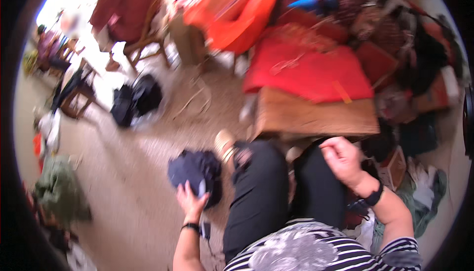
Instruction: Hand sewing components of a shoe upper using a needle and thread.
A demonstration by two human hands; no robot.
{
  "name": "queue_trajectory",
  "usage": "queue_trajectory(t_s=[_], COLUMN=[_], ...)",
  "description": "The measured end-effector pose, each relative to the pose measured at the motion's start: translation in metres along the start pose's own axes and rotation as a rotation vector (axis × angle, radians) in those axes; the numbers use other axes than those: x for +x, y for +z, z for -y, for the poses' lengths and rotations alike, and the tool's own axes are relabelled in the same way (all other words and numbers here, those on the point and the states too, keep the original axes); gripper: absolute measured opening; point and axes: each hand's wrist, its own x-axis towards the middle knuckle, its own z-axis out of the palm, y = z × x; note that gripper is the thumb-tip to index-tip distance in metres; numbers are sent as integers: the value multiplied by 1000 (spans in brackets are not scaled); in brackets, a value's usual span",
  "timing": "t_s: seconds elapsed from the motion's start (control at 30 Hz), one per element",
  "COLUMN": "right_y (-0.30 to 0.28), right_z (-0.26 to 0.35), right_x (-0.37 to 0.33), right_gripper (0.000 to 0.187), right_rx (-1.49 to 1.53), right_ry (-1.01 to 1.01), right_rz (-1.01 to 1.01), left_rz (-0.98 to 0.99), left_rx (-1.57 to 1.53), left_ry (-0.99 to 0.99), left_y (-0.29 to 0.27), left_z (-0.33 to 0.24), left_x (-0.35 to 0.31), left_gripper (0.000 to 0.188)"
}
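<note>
On the floor beside my left foot lies a dark navy bundle of cloth (195, 169). My left hand (190, 203) rests at its near edge with the fingers spread, touching it but not wrapped round it. Over my right knee, my right hand (344, 161) is held with its fingers curled in. Whether anything is inside those fingers is hidden. In front of my knees stands a low wooden table (316, 115), with a red cloth (311, 71) spread over its top. The picture is somewhat blurred.
Bright orange fabric (237, 12) hangs beyond the table. Black bags (138, 98) sit on the floor at far left, near a wooden chair (143, 44). A green cloth heap (59, 189) lies at left. Boxes and clothes crowd the right side. Another person (49, 46) sits far off.
</note>
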Motion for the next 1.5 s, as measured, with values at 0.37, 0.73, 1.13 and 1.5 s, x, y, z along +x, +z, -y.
queue_trajectory(t_s=[0.37,0.73,1.13,1.5], right_y=[-38,3,-66,-45], right_z=[-5,-17,-90,-115], right_x=[81,170,137,126], right_gripper=[14,17,29,22], right_rx=[496,502,-319,-279], right_ry=[100,-31,254,174], right_rz=[-74,56,7,-88], left_rz=[3,-110,-331,-527], left_rx=[54,-117,-366,-689], left_ry=[149,227,240,242], left_y=[-12,-3,-136,-299], left_z=[4,24,-8,-156], left_x=[-6,-8,3,-22], left_gripper=[109,35,28,37])
